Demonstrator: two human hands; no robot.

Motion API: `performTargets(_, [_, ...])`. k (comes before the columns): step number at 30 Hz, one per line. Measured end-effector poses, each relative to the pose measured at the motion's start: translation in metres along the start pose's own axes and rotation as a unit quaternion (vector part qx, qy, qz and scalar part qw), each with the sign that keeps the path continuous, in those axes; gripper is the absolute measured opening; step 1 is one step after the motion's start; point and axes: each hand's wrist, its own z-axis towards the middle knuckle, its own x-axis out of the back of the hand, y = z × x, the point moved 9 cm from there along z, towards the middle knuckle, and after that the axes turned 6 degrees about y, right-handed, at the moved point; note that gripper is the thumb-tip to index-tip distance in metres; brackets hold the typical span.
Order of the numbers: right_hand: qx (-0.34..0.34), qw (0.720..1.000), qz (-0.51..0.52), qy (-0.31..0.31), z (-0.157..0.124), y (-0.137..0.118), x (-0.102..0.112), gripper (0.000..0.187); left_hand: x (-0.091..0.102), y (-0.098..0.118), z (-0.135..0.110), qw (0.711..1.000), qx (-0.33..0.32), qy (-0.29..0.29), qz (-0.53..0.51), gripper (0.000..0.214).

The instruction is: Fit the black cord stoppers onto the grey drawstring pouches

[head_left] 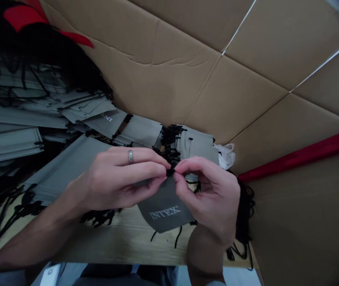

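Fingers (145, 171) of the left hand (105, 180) and right hand (215, 192) pinch a black cord (170, 172) at frame centre, the grey INTEX pouch (166, 220) just below; a loose pinch could let the cord slip; black cord ends (171, 137) (bunched just above) could snag it.

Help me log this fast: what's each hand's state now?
Left hand: closed, pinching thin black cord at the flat grey INTEX-printed pouch.
Right hand: closed, pinching the same cord.

The head-worn camera looks forward and down, close over the bare left hand (110, 178) and bare right hand (215, 190).
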Motion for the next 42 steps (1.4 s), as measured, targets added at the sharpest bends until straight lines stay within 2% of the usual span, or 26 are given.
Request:
performTargets(8, [0.011,1.000,-0.004,-0.008,0.000,-0.002,-0.001,0.019,-0.001,0.005,-0.004,0.999,-0.027,-0.002,0.026,0.019])
performTargets(15, [0.046,0.998,-0.034,-0.020,0.002,-0.008,-0.004,0.017,-0.007,0.010,-0.006,0.995,-0.040,-0.054,0.074,0.012])
performTargets(18, [0.050,0.998,-0.025,-0.025,0.003,-0.006,-0.005,0.018,-0.004,0.009,-0.007,0.997,-0.040,-0.036,0.050,0.014])
performTargets(24, [0.025,0.998,0.040,-0.030,0.002,0.002,-0.005,0.023,-0.002,-0.005,0.001,0.999,0.015,-0.010,-0.040,0.016])
performTargets(27, [0.010,0.999,0.043,-0.008,0.001,0.005,0.000,0.023,-0.002,-0.007,0.005,0.997,0.038,0.002,-0.071,0.018])
performTargets(29, [0.000,1.000,0.022,0.013,0.000,0.006,0.005,0.022,-0.002,-0.008,0.004,0.997,0.046,0.007,-0.058,0.017])
performTargets(32, [-0.007,1.000,0.001,0.028,0.000,0.005,0.008,0.020,-0.001,-0.003,0.001,1.000,0.018,0.014,-0.014,0.018])
performTargets(42, [-0.001,0.999,-0.028,0.032,-0.001,-0.001,0.003,0.018,-0.003,0.009,-0.011,0.995,-0.038,0.033,0.086,0.023])
